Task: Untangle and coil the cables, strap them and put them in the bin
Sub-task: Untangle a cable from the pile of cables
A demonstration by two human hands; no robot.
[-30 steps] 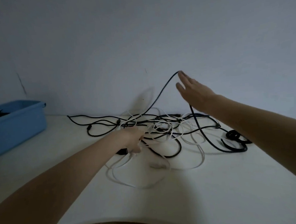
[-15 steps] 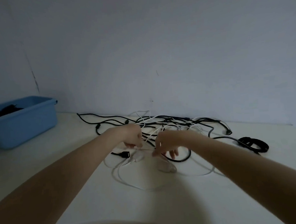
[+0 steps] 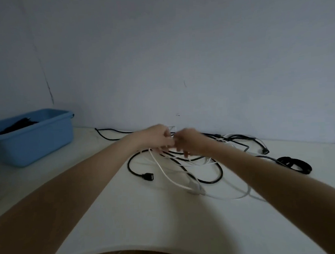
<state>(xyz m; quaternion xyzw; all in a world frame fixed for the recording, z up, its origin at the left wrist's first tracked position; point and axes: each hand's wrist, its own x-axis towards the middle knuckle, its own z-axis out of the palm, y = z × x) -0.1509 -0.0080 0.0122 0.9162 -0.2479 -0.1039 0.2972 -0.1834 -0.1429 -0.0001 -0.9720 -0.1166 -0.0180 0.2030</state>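
A: Any writing to read?
B: None legible. Head view: left hand and right hand meet, fingers curled, pinching a white cable above the tangle.
A: Surroundings?
B: Black cable at five o'clock; bin at nine; table beneath.

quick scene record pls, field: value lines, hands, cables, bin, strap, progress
left hand: fingers curled in the cable tangle, gripping white strands
right hand: beside the left, fingers curled into the same tangle
cables: black and white, still knotted together on the white table
black usb plug: loose end lying near the left forearm
blue bin: far left, something dark inside
black strap: flat on the table, far right
progress: untangling; nothing from this pile coiled yet
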